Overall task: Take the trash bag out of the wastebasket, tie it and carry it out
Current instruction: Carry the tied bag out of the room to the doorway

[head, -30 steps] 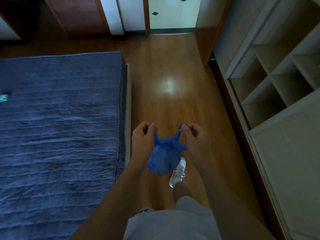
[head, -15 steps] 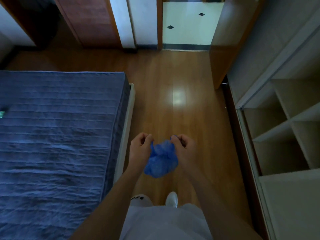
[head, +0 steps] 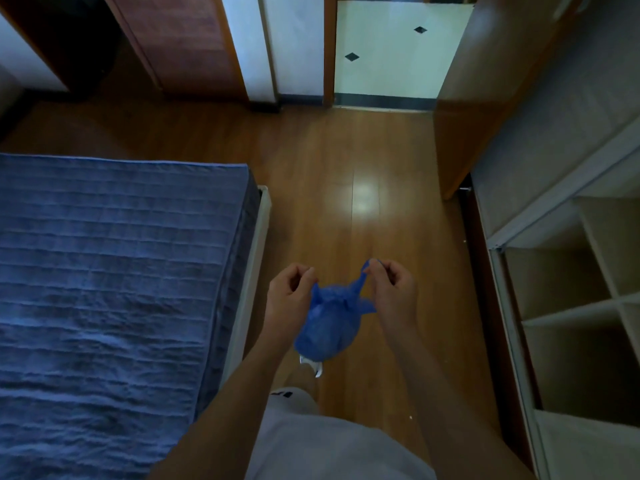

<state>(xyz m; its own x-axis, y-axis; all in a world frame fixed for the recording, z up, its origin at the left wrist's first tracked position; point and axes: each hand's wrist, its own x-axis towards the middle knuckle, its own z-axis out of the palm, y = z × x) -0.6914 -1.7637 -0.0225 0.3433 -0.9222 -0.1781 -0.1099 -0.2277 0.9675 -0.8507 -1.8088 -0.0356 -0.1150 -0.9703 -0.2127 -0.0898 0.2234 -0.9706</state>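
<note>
Tying is the step in hand, judged from the pose: a small, rounded blue plastic trash bag hangs in the lower centre of the frame, above the glossy brown wooden floor, with no wastebasket in view. The left hand is pinched shut on one drawn-out ear of the bag's mouth; the right hand is pinched shut on the other ear, which rises as a thin blue strip to its fingertips. The two hands stand near each other but apart, the gathered neck of the bag between them. Whether a knot is already formed at the neck cannot be told.

To do this step well, the ears should probably be kept taut and level, crossed close to the neck, and drawn outward evenly so the knot seats low and the thin film does not tear. Gripping near the tips leaves length for a second crossing.

A bed with a ribbed blue quilted cover fills the left of the frame; pale open shelving lines the right. A doorway onto white tiles with black diamonds, at upper centre, offers the likely way out.
</note>
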